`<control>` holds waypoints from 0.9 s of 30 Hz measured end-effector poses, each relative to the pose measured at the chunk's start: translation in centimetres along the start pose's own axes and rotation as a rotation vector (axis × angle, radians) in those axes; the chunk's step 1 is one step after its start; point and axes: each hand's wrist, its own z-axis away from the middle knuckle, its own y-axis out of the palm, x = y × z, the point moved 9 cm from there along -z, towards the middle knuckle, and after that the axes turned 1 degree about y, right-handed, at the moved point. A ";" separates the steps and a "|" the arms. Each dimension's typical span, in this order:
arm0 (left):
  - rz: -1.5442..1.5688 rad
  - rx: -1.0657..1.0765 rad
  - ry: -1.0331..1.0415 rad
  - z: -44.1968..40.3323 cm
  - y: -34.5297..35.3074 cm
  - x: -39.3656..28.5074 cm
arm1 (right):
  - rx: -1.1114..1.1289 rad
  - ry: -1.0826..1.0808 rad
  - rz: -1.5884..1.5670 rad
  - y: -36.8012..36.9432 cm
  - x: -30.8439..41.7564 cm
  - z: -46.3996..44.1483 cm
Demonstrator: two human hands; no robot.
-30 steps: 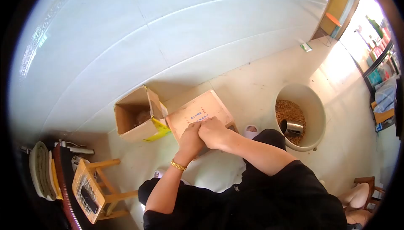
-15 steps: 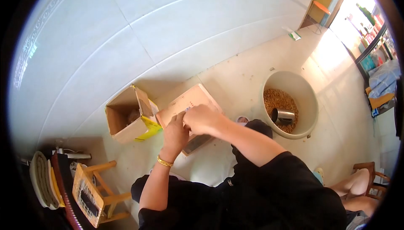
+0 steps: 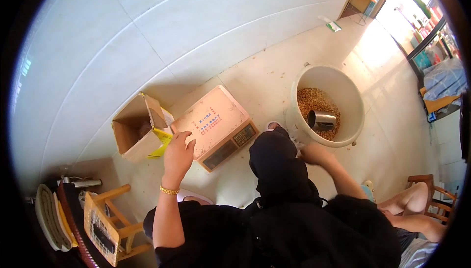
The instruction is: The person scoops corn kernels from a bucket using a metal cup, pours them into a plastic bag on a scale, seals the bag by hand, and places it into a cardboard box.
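Note:
My left hand, with a gold bracelet on the wrist, is open beside the near left edge of an electronic weighing scale. Its thumb and fingers are apart with nothing between them. The scale's tan platform bears blue and red print, and its keypad and display face my legs. Beyond my raised knee, my right hand is closed near the foot of a large pale bucket. A faint whitish thing shows by its fingertips, too blurred to name. Brown nut-like pieces lie in the bucket with a metal scoop.
An open cardboard box stands left of the scale, by the tiled wall. A wooden stool and folded mats are at the lower left. Another person's bare legs show at the right, beside a wooden chair.
My hands were together above the scale and have parted. The right swung right, down beside my knee near the bucket; the left moved left and opened. The scale's top is uncovered.

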 end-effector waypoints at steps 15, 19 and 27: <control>-0.042 0.051 0.023 -0.5 1.9 -0.9 | -0.369 0.761 -1.159 13.4 -9.4 -2.1; -0.072 0.033 0.067 -0.6 1.7 -0.9 | -0.343 0.715 -1.221 15.3 -10.1 -6.0; -0.060 0.099 -0.054 0.0 1.6 0.2 | -0.907 0.417 -0.454 13.1 -8.4 -3.6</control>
